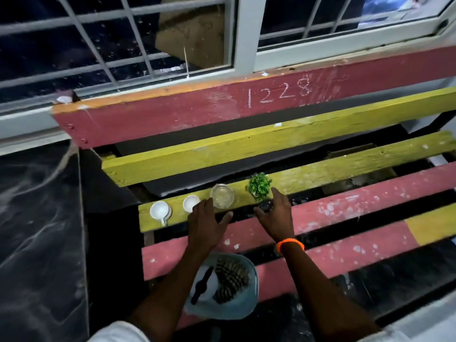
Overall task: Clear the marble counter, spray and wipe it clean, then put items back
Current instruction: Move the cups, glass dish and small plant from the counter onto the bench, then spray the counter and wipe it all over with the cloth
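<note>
A small green plant in a dark pot stands on a yellow slat of the bench. My right hand curls around the pot, thumb on its near side. To its left stand a glass jar and two white cups in a row on the same slat. My left hand hovers with spread fingers just in front of the jar and the nearer cup, holding nothing. The dark marble counter lies to the left.
A clear plastic tub with a striped cloth and a black object rests on the pink slats below my arms. Wide gaps separate the slats. A barred window runs behind the bench's pink backrest.
</note>
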